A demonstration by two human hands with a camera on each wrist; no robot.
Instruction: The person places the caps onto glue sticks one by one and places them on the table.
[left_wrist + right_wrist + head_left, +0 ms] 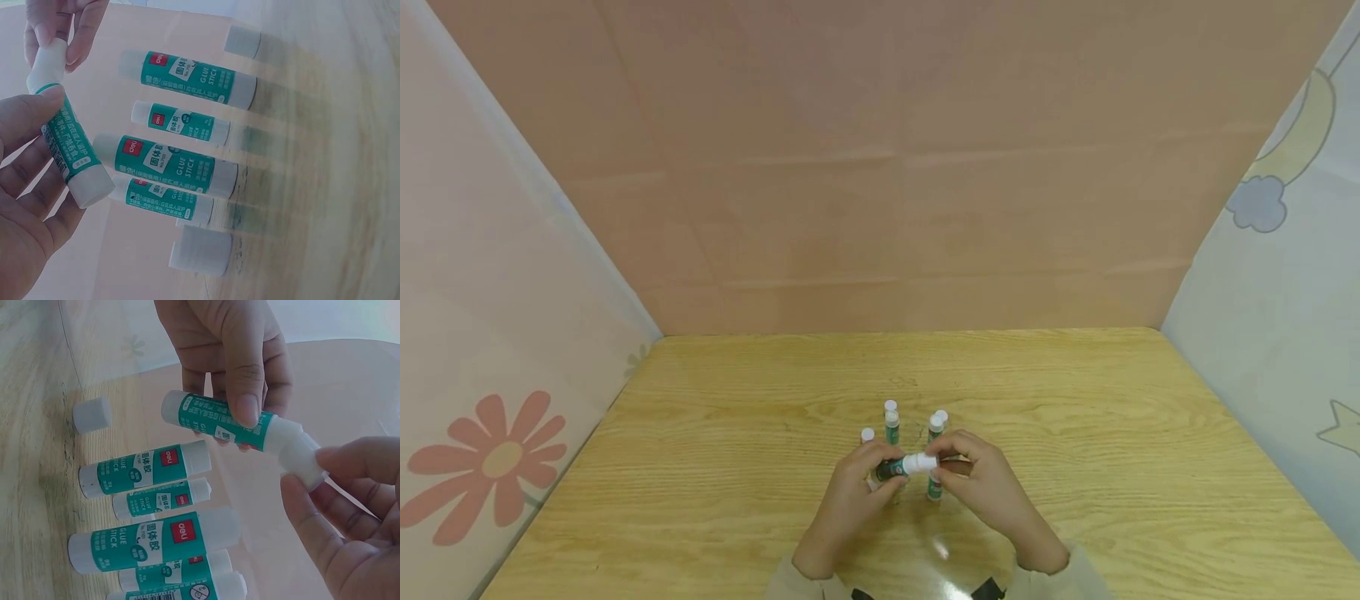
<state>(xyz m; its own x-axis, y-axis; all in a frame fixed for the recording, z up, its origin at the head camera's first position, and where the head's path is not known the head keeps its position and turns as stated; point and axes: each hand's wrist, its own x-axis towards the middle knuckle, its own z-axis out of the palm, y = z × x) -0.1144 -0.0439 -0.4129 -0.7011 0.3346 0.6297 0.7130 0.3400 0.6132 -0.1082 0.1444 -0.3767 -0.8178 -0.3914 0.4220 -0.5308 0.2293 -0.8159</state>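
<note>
A green-and-white glue stick point(891, 469) is held tilted above the table by my left hand point(853, 483), its thumb pressing along the label. My right hand point(988, 483) pinches the white cap point(306, 461) at the stick's upper end between thumb and fingers. In the right wrist view that cap sits at an angle to the barrel; whether it is still seated cannot be told. Below the hands, several more glue sticks point(175, 162) stand upright on the table. A loose white cap point(92, 414) rests apart from them, and another white cap point(201, 250) shows in the left wrist view.
The wood-grain table point(700, 467) spreads out around the cluster. A plain pinkish backdrop point(880, 208) rises behind it, with a flower-printed panel point(497, 275) at left and a moon-and-star panel point(1285, 333) at right.
</note>
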